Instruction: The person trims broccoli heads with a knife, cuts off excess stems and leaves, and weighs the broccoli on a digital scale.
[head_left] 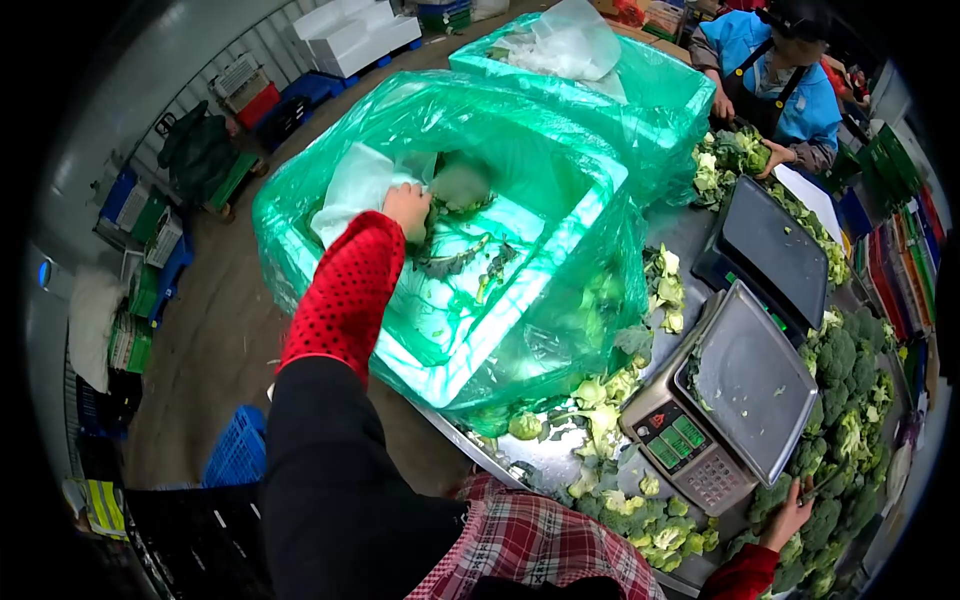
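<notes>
My left hand, in a red dotted sleeve cover, reaches into a white foam box lined with a green plastic bag. Its fingers are curled beside a white sheet and a blurred grey-green round thing, apparently a broccoli head; what they grip is hidden. Loose leaves lie on the box floor. At the lower right, my right hand is closed on a thin dark tool that looks like a knife, just over the heaped broccoli.
A digital scale stands beside the box, a second dark scale behind it. Trimmed pieces litter the metal table. Another lined box sits farther back. A co-worker in blue handles broccoli across the table. A blue crate rests below.
</notes>
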